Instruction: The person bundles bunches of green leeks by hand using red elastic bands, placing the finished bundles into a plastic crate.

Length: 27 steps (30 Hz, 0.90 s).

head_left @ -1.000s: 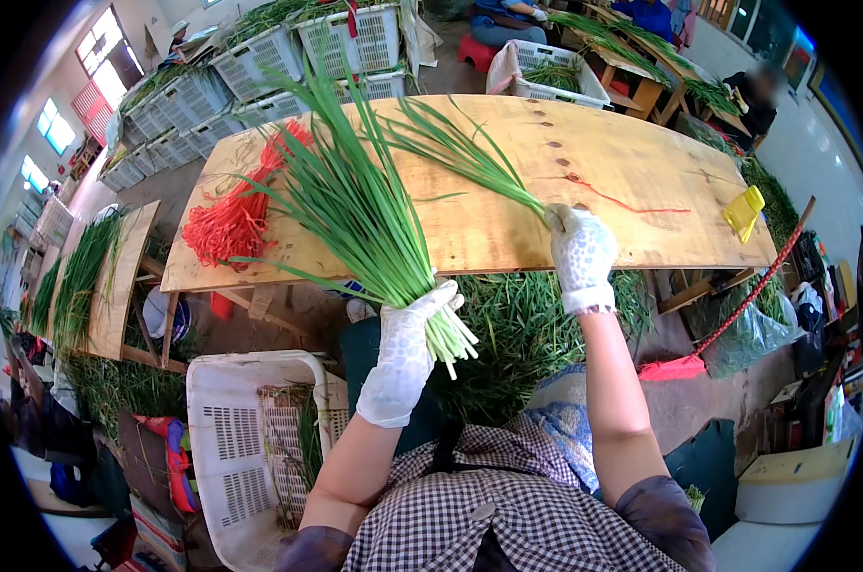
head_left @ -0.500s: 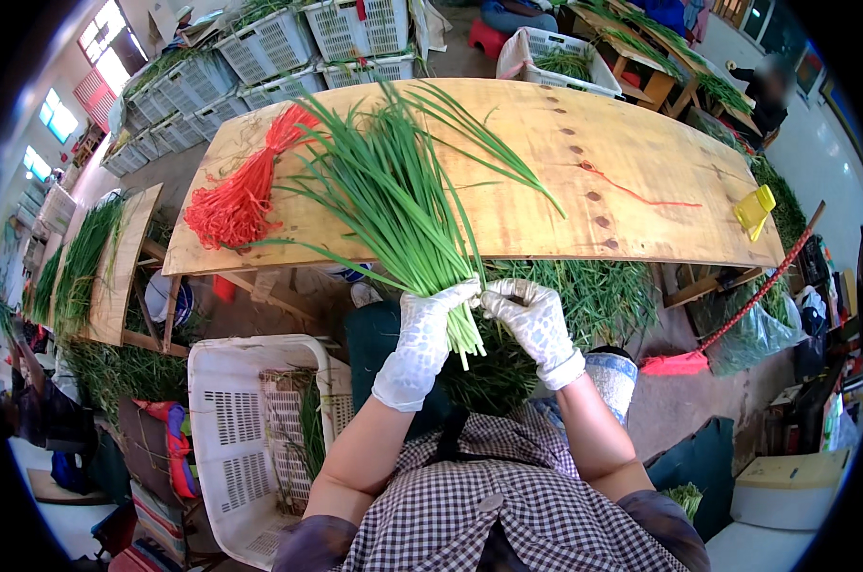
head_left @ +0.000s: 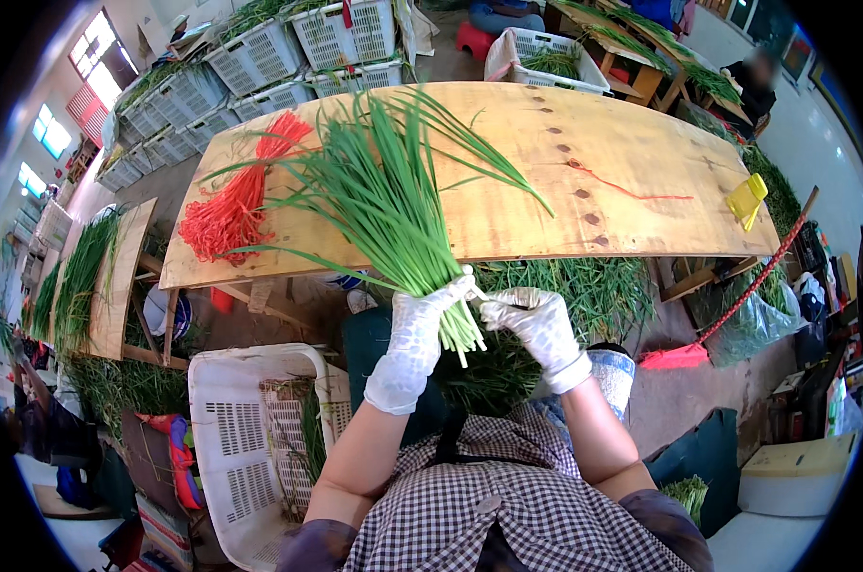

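My gloved left hand (head_left: pixel 417 319) is wrapped round a bunch of green chives (head_left: pixel 384 195) near the pale cut ends, which stick out below the fist. The leafy tops lie over the front edge of the wooden table (head_left: pixel 641 219). My gloved right hand (head_left: pixel 532 324) is closed in a pinch beside the stems, close to the left thumb; what its fingertips hold, if anything, is too small to make out. A few loose chives (head_left: pixel 498 162) lie right of the bunch. To its left spreads a bundle of red ties (head_left: pixel 231 205).
A single red tie (head_left: pixel 627 186) and a yellow plastic object (head_left: pixel 747 198) are on the table's right part. A white crate (head_left: pixel 203 410) stands at my lower left. More greens (head_left: pixel 575 296) lie under the table. Stacked crates (head_left: pixel 346 33) and seated people are beyond.
The view has shifted slightly. My right hand has turned a little and its fingers have curled in more beside the stems. My left hand keeps its hold on the chives.
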Available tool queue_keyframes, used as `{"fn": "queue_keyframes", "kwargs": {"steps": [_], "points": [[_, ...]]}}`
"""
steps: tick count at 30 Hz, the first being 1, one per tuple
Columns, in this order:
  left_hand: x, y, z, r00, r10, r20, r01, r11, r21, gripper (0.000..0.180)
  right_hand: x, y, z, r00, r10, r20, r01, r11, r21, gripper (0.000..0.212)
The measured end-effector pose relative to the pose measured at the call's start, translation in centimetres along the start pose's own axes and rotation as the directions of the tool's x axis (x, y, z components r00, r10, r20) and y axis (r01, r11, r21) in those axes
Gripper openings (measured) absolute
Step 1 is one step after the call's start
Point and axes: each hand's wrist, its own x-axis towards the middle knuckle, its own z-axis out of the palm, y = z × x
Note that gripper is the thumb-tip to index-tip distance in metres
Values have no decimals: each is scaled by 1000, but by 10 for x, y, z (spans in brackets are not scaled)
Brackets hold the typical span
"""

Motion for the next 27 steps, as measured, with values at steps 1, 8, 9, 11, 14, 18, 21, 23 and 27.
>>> {"fn": "queue_keyframes", "kwargs": {"steps": [1, 8, 9, 11, 14, 18, 21, 23, 27], "points": [[-2, 0, 4, 999, 14, -38, -14, 1000, 7, 23, -3, -5, 7, 988, -109, -111, 63, 933, -354, 27], [-10, 14, -7, 935, -1, 353, 45, 992, -114, 24, 1, 8, -5, 906, 144, 398, -347, 791, 503, 18], [-11, 12, -5, 889, 140, 436, -79, 985, -154, 27, -1, 8, -4, 870, 121, 478, -362, 814, 454, 16], [-18, 29, -1, 885, 109, 453, -15, 979, -205, 30, -12, 15, 11, 897, 12, 441, 89, 974, -208, 13], [-15, 55, 1, 938, 20, 347, -19, 1000, -6, 23, 12, 8, -9, 935, -238, 264, 350, 477, -806, 9], [0, 42, 9, 994, -19, 112, 38, 985, -171, 21, 101, -17, -47, 724, -603, -335, -162, 322, -933, 18], [17, 14, 18, 991, -134, 7, 133, 971, -197, 22, 147, 20, -85, 796, -561, -228, -127, 213, -969, 20], [13, 9, 8, 981, -174, -80, 152, 962, -226, 21, 123, -15, -55, 859, -361, -363, -251, 320, -913, 26], [6, -4, -12, 984, -172, -49, 152, 948, -278, 24, 52, -16, -26, 950, 213, 228, -240, 966, 97, 30]]}}
